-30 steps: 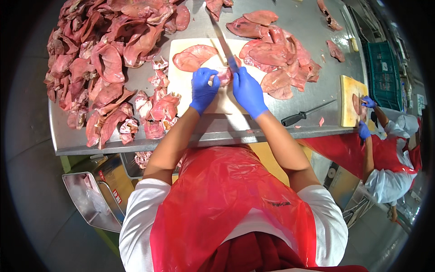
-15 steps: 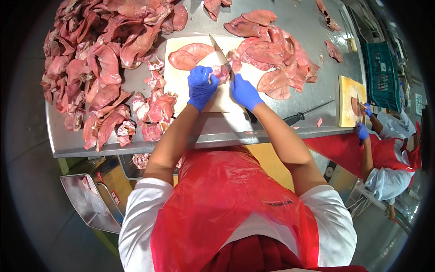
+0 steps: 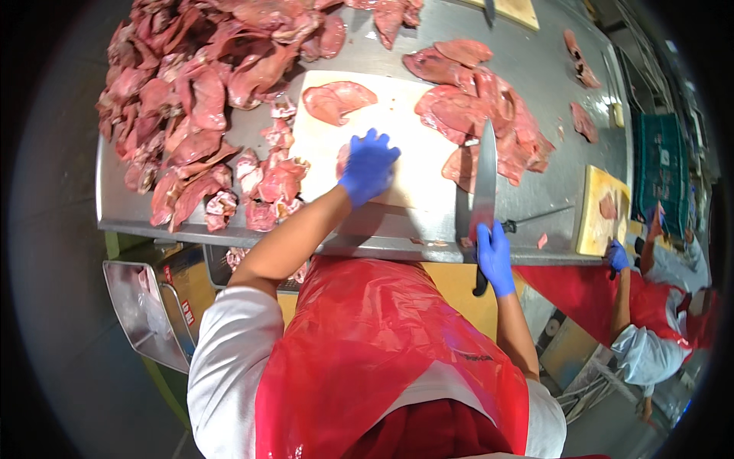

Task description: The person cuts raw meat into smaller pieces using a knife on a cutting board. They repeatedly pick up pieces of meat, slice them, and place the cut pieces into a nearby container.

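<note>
My gloved right hand [image 3: 495,258] is closed round the black handle of a large knife [image 3: 484,180]. The blade points away from me, to the right of the white cutting board [image 3: 413,172]. Over the board my gloved left hand [image 3: 368,168] is blurred, with its fingers apart. A small piece of meat [image 3: 342,159] shows at its left edge; the hand hides the rest of it. Farther back on the board lies a flat pink slice of meat [image 3: 336,102]. Overlapping slices [image 3: 489,99] are spread at the board's right side.
A big heap of raw meat [image 3: 199,84] covers the table's left, with pale trimmings [image 3: 267,183] beside the board. A sharpening rod [image 3: 539,219] lies at the right. A co-worker's gloved hand [image 3: 618,255] is by a yellowed board [image 3: 592,233]. A metal bin [image 3: 145,314] stands below left.
My right hand has drawn the knife off the board, rightward and nearer me. My left hand has opened from its grip on a meat piece. The view has shifted slightly.
</note>
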Action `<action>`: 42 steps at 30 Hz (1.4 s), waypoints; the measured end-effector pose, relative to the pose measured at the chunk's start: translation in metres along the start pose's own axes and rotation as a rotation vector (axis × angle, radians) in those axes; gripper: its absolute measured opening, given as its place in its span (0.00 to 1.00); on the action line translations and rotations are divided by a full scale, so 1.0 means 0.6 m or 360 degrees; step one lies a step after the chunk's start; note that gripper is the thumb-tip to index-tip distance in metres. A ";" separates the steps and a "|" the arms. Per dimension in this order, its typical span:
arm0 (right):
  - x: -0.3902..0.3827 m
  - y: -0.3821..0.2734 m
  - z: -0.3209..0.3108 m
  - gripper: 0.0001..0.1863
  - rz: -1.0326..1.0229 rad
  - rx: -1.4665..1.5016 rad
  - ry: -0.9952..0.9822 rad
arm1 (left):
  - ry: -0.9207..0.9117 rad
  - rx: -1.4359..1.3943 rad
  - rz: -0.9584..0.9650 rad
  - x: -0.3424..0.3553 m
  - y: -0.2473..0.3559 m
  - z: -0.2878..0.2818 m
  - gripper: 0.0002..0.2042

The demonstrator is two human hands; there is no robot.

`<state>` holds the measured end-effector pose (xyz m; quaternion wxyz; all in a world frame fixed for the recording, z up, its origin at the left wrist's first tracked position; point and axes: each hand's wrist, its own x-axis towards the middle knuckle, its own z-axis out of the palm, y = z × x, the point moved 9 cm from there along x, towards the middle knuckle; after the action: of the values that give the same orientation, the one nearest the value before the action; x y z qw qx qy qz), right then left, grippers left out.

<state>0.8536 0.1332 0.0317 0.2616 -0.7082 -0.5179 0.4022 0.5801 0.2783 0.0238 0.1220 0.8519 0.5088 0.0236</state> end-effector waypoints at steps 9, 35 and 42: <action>0.189 -0.256 0.501 0.16 0.0304 0.1335 -0.0729 | 0.0786 -0.0542 -0.0726 -0.195 -0.324 -0.095 0.16; 0.076 -0.021 0.123 0.08 0.0082 0.0974 0.0243 | 0.1045 -0.0014 -0.0904 -0.040 -0.326 -0.128 0.33; 0.057 -0.118 0.241 0.09 -0.0098 0.0708 -0.0154 | 0.0410 0.0177 -0.0531 0.005 -0.590 -0.119 0.27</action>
<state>0.7000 0.1819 -0.0006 0.3983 -0.5968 -0.4498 0.5319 0.2647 0.4542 0.0108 0.0110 0.7512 0.6546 0.0837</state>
